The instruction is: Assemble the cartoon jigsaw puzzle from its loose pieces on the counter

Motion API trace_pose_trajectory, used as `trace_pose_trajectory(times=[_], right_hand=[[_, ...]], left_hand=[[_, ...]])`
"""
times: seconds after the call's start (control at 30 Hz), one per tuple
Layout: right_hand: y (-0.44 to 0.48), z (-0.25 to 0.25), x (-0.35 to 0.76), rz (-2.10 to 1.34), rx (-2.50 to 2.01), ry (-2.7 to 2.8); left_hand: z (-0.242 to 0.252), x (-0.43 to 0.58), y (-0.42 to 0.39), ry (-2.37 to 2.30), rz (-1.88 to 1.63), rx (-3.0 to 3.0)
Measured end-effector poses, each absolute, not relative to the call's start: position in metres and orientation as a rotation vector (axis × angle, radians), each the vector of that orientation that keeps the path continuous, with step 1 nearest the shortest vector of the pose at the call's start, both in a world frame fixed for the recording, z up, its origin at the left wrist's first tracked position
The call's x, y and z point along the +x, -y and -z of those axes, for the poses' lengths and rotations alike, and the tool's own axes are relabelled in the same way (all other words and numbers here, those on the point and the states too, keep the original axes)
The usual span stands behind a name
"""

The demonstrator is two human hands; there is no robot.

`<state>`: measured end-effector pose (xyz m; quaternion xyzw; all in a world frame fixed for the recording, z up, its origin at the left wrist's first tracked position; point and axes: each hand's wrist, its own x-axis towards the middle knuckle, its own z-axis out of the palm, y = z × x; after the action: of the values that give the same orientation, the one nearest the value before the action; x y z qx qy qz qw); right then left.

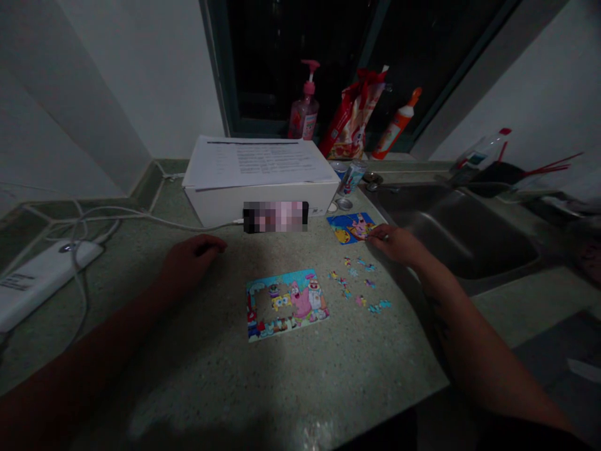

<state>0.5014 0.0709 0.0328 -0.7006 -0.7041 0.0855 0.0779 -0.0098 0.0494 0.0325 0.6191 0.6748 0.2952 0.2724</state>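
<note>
A partly assembled jigsaw puzzle (307, 304) with cartoon figures lies flat on the counter, a gap showing in its left middle part. Several loose puzzle pieces (354, 272) are scattered to its right. Behind them is a blue picture card (345, 228) with a pink figure and a yellow shape. My right hand (394, 243) pinches the card's right edge, a ring on one finger. Over the counter at left, my left hand (195, 257) is loosely curled, thumb apart from the fingers, holding nothing. It is apart from the puzzle.
A white box (263, 194) with printed paper (263, 161) on top stands at the back, a phone (276, 217) leaning against it on a cable. At right are a can (352, 178) and a metal sink (451, 225). A power strip (47, 275) lies left.
</note>
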Motion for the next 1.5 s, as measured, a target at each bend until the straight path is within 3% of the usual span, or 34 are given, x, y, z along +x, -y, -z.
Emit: trace_pose_trajectory(times=[0.7,0.87,1.1,1.5], right_hand=[[-0.056,-0.051,0.496,-0.358,-2.075,2.216],[-0.047,-0.061,0.489,-0.502,-1.984,2.320],[-0.029,-0.068,0.480,-1.002,-1.817,2.426],[-0.018,-0.073,0.464,-0.975,-1.955,2.572]], left_hand=[[-0.031,-0.013,-0.050,-1.863,-0.749,1.700],[-0.030,-0.013,-0.051,-1.877,-0.737,1.681],[-0.029,-0.014,-0.051,-1.857,-0.740,1.711],[-0.033,-0.011,-0.048,-1.843,-0.742,1.707]])
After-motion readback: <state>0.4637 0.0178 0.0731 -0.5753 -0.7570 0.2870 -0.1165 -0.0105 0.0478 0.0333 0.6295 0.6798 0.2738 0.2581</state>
